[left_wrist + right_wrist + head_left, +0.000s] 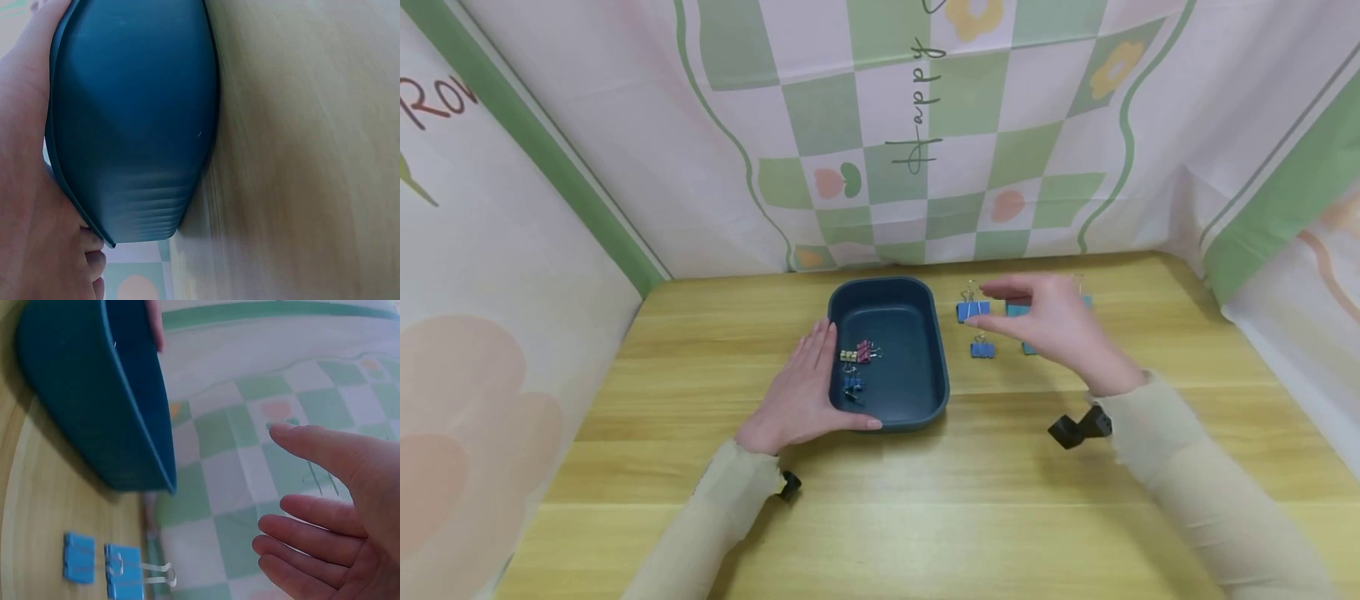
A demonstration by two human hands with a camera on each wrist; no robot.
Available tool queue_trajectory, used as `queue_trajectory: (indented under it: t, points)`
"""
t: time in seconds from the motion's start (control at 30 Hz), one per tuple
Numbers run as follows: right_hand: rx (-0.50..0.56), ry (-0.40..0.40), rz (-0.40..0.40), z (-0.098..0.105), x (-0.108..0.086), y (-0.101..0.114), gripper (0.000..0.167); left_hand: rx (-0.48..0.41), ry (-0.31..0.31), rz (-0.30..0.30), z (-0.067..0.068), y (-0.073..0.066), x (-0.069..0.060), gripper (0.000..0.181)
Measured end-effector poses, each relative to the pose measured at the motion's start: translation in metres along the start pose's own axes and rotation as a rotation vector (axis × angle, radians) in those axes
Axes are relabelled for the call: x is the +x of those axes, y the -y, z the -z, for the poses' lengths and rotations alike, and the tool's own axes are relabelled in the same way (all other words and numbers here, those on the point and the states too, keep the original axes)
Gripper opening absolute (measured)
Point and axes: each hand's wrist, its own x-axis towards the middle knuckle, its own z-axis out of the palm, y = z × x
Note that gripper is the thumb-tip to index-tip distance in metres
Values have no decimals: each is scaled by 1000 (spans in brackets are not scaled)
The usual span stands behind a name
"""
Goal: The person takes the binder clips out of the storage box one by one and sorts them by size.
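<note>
A dark blue plastic tray (pixel 891 412) stands on the wooden table. Inside it, near its left wall, lie a pink binder clip (pixel 865 352), a pale yellow binder clip (pixel 848 356) and a small blue binder clip (pixel 853 383). My left hand (pixel 801 392) rests along the tray's left and near rim, fingers straight. Thumb and fingers spread apart, my right hand (pixel 1052 321) hovers over clips right of the tray and holds nothing. Near its fingertips are a large blue binder clip (pixel 968 312) and a smaller blue binder clip (pixel 982 349). Teal clips (pixel 1017 309) are partly hidden under this hand.
The wooden table (pixel 910 517) carries the tray and clips. A checkered curtain (pixel 895 108) hangs at its far edge, with more cloth at both sides. Each wrist wears a black camera, such as the right one (pixel 1078 427).
</note>
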Motion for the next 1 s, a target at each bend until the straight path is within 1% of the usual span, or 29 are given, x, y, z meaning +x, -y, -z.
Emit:
queue_trajectory:
  t: [0.17, 0.27, 0.5, 0.83, 1.0]
  points:
    - [25, 37, 37, -14, 4, 7, 56, -2, 4, -2, 1, 0, -1, 150]
    - [22, 53, 64, -24, 6, 12, 57, -2, 7, 0, 1, -1, -1, 150]
    - [26, 122, 64, -43, 10, 24, 61, -7, 11, 14, 1, -2, 0, 151]
    - [52, 173, 108, -77, 25, 34, 52, 5, 17, 22, 1, -2, 0, 150]
    - [91, 213, 106, -94, 33, 37, 50, 1, 14, 14, 1, -1, 0, 149]
